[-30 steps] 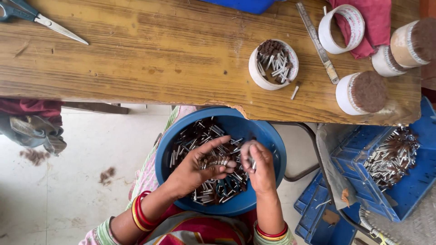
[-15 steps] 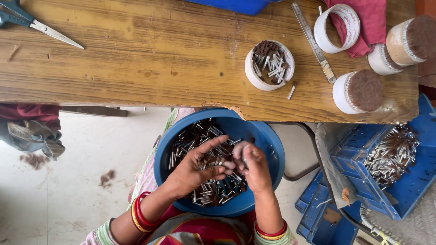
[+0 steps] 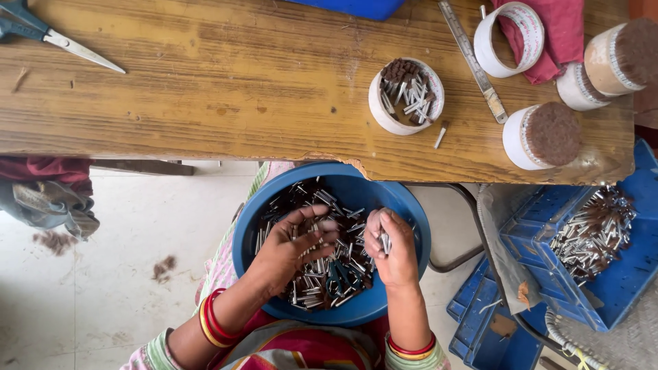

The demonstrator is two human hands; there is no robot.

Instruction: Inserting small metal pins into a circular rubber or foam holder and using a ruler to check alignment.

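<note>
A blue bowl [image 3: 411,226] sits on the person's lap, just under the edge of the wooden worktop [image 3: 205,89]. The bowl is full of small sticks [image 3: 322,274] with silver and brown parts.

The left hand [image 3: 288,253] lies on top of the pile in the bowl. Its fingers are spread out and loose, touching the sticks but not closed on any. The right hand [image 3: 394,250] is over the right side of the bowl. Its grip is closed on a little bunch of silver sticks [image 3: 385,241], held between the thumb and the fingers. Both wrists wear red and yellow bangles [image 3: 212,322].

On the worktop, a round white cup [image 3: 380,113] holds more of the same sticks, standing up. One loose stick [image 3: 440,135] lies just beside it. A metal ruler [image 3: 473,58] lies near the cup. Farther right are a tape roll [image 3: 490,48] on a red cloth [image 3: 558,34] and round bundles with brown tops [image 3: 548,133]. Scissors [image 3: 55,38] lie at the far left of the worktop.

Down on the right, a blue crate [image 3: 534,240] holds another heap of sticks [image 3: 593,229].
</note>
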